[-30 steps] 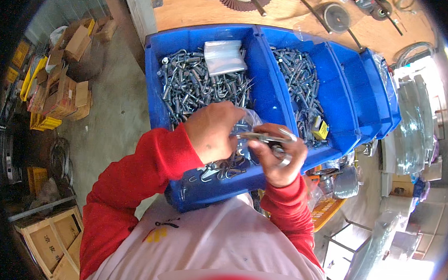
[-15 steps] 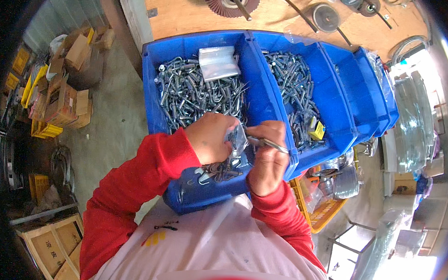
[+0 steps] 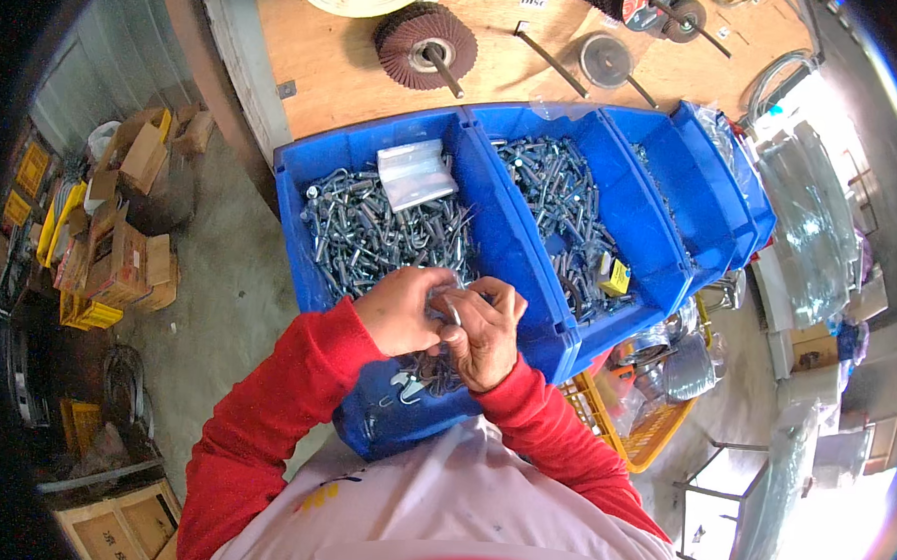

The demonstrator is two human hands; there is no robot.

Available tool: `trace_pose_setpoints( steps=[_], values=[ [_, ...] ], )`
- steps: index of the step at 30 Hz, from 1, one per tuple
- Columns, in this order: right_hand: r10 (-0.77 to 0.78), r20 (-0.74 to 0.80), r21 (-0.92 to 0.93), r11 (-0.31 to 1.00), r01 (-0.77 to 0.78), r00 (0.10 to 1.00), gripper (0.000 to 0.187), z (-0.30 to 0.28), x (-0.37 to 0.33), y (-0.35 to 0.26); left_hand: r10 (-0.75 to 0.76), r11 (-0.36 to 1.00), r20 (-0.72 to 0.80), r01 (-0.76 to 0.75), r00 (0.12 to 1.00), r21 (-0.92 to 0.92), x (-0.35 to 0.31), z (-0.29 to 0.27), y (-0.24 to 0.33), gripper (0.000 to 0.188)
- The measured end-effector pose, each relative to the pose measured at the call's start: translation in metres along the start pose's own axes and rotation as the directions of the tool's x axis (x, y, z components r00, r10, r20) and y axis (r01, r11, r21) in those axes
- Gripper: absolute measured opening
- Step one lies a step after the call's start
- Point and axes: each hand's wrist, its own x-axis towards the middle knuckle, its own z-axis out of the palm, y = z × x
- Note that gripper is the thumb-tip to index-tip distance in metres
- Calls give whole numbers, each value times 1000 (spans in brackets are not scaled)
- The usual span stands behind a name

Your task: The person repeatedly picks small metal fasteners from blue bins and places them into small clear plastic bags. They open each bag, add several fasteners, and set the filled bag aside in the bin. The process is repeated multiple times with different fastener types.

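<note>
Over the near part of a blue bin (image 3: pixel 500 247), my two hands meet. My left hand (image 3: pixel 397 310) is closed around a small clear plastic bag (image 3: pixel 442 298), mostly covered by the fingers. My right hand (image 3: pixel 488 340) presses against it, its fingers curled on a bent metal hook (image 3: pixel 454 311) at the bag's mouth; how far the hook is inside is hidden. Beneath and beyond them the bin holds a heap of metal hooks and rods (image 3: pixel 381 227). A stack of clear bags (image 3: pixel 415 175) lies on that heap. Several loose hooks (image 3: pixel 406 386) rest near the bin's front.
More blue bins (image 3: pixel 662 214) stand to the right, one with metal pieces and a small yellow box (image 3: pixel 614 275). Behind is a wooden board with flap wheels (image 3: pixel 426 47). A yellow crate (image 3: pixel 647 444) sits below right; cardboard boxes (image 3: pixel 119 256) are on the left floor.
My right hand has moved left with the metal hook, up against the bag in my left hand. The whole view has shifted, so the bins sit lower and further left.
</note>
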Motion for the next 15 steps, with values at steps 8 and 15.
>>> trace_pose_setpoints(
  steps=[8, 15],
  values=[
    [-253, 325, -322, 877, 358, 911, 19, -63, 27, 2, 257, 934, -135, -210, 957, 290, -8, -3, 14, 43],
    [-360, 174, -76, 923, 377, 916, 26, -108, 36, -9, 297, 795, -129, -170, 946, 582, -40, -14, 91, 11]
  ],
)
